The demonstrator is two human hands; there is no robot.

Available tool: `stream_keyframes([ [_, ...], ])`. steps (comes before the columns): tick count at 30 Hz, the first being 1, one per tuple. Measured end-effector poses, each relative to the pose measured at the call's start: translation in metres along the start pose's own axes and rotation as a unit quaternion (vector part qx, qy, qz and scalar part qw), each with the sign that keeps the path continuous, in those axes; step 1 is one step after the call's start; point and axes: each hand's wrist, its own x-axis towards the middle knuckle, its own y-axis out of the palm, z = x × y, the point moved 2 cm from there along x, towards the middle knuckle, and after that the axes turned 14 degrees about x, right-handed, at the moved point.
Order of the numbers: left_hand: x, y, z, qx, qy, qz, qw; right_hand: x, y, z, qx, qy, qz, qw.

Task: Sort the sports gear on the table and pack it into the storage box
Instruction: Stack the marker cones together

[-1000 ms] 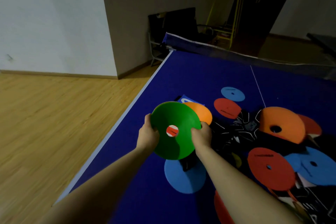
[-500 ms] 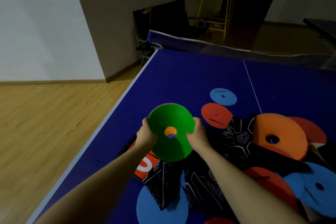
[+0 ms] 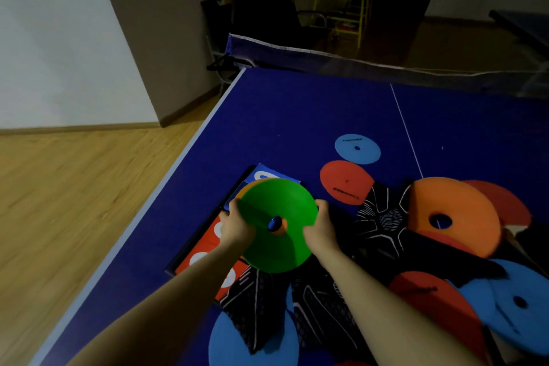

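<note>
Left hand (image 3: 236, 227), right hand (image 3: 322, 227) each grip opposite rims of green disc cone (image 3: 277, 224), frame centre, above blue worktop (image 3: 297, 116).

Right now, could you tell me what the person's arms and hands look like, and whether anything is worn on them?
Both forearms are bare right down to the bottom of the picture: no sleeves, cuffs or gloves show. The left hand and right hand are bare too, with no watch, bracelet or ring visible, though the dim light could hide something small. No markings are visible.

Dim room, motion blur, wide-angle bending at edges.
</note>
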Motion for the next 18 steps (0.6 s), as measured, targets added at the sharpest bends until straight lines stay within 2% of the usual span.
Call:
stream_keyframes([
  [3, -0.012, -0.007, -0.006, -0.028, 0.034, -0.011, 0.999, -0.006, -0.003, 0.004, 0.059, 0.001, -0.027, 0.998],
  [6, -0.025, -0.015, -0.006, -0.106, 0.077, -0.03, 0.991, -0.014, -0.011, 0.005, 0.132, 0.049, -0.063, 0.988],
  [12, -0.061, -0.02, -0.009, -0.244, 0.065, 0.015, 0.967, -0.043, -0.026, 0.012, 0.176, 0.056, -0.085, 0.979],
  [14, -0.074, -0.017, -0.011, -0.301, 0.056, 0.05, 0.951, -0.056, -0.033, 0.013, 0.166, 0.043, -0.11, 0.979],
  [16, -0.083, -0.013, -0.012, -0.343, 0.047, 0.118, 0.931, -0.07, -0.043, 0.014, 0.154, 0.018, -0.144, 0.977],
  [18, -0.093, -0.009, -0.012, -0.343, 0.052, 0.185, 0.919, -0.088, -0.056, 0.016, 0.143, 0.002, -0.169, 0.975],
])
